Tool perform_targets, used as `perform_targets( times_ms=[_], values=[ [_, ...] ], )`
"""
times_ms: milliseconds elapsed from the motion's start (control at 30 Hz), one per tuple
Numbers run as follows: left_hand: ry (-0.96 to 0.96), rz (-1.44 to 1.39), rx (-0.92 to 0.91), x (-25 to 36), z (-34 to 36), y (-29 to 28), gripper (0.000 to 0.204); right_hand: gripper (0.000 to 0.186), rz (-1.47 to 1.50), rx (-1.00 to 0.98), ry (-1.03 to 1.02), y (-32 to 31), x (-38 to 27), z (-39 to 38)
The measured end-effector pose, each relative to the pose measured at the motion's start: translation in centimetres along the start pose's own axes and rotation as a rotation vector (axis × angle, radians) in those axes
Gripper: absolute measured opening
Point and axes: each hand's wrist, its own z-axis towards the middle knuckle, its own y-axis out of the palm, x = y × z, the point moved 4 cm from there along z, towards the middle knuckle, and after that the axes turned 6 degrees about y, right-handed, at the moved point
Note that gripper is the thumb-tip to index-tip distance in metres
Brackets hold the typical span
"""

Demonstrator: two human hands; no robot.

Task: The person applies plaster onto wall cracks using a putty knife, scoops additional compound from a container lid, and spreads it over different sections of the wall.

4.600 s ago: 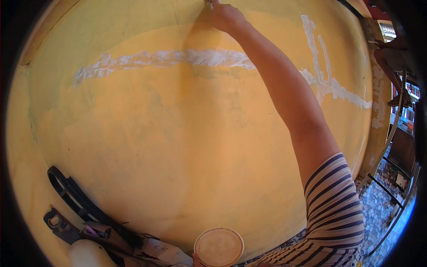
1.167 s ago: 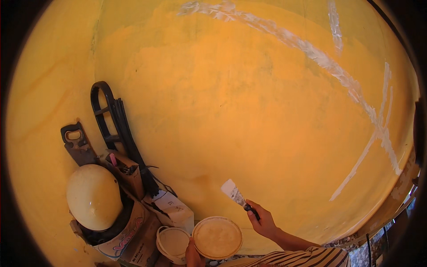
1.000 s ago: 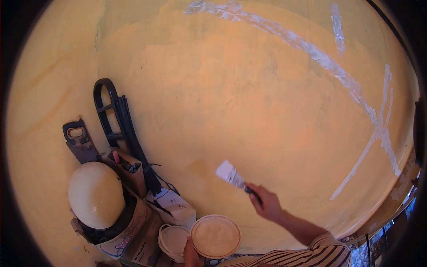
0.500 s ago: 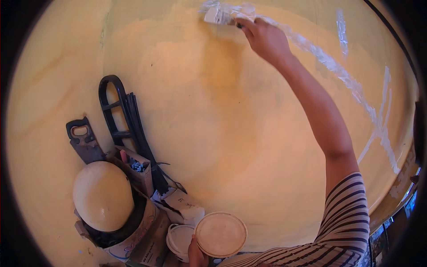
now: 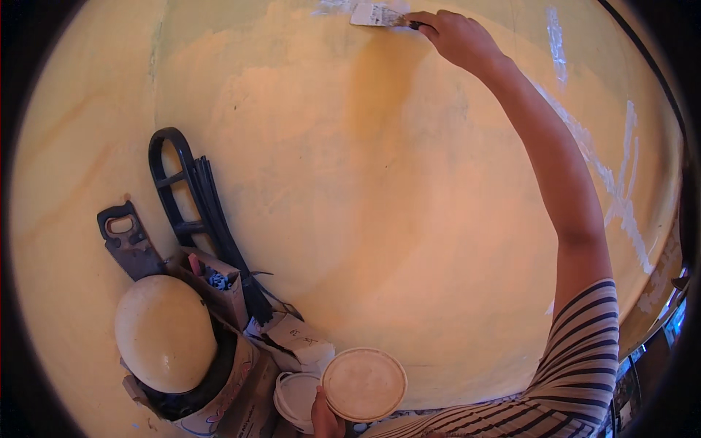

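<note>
High on the yellow wall [image 5: 292, 160], my right hand [image 5: 467, 40] is closed round the dark handle of a putty knife [image 5: 374, 14]. White paste coats its blade, which is against or very near the wall by a white smear [image 5: 332, 6]. Low in front of me, my left hand [image 5: 326, 420] is partly hidden, its fingers wrapped at the edge of a round cream lid [image 5: 365, 385]. Just left of that hand is a white tub [image 5: 298, 398]; whether the hand also grips it, I cannot tell.
At lower left stand a cream helmet [image 5: 166, 334] on a filled container, cardboard boxes [image 5: 248, 394], a handsaw [image 5: 130, 241] and a black looped plastic frame [image 5: 171, 179]. White streaks [image 5: 624, 208] mark the wall at right. A dark cable [image 5: 642, 51] runs along the upper right.
My right hand and the putty knife have moved up and slightly right in view. The wall items at left sit a little lower and further left. My left hand stays at the lid.
</note>
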Motion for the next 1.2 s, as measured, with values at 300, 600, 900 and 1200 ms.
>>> perform_targets(
  times_ms=[300, 600, 900, 1200],
  values=[
    [-0.026, -0.024, -0.001, 0.2, -0.2, 1.7, 0.054, 0.029, -0.11, -0.043, 0.015, -3.3, 4.5, -6.6],
    [-0.038, -0.064, 0.021, 1.0, -0.8, 2.1, 0.054, 0.028, -0.149, -0.026, 0.006, -6.2, 5.3, -8.7],
    [-0.072, -0.125, 0.051, 2.6, -1.8, 4.2, 0.054, 0.028, -0.011, 0.075, 0.076, -6.1, 0.8, -1.2],
    [-0.087, -0.105, 0.046, 2.0, -0.9, 4.7, 0.054, 0.03, -0.078, -0.088, 0.115, -5.0, 3.1, -1.2]
  ],
)
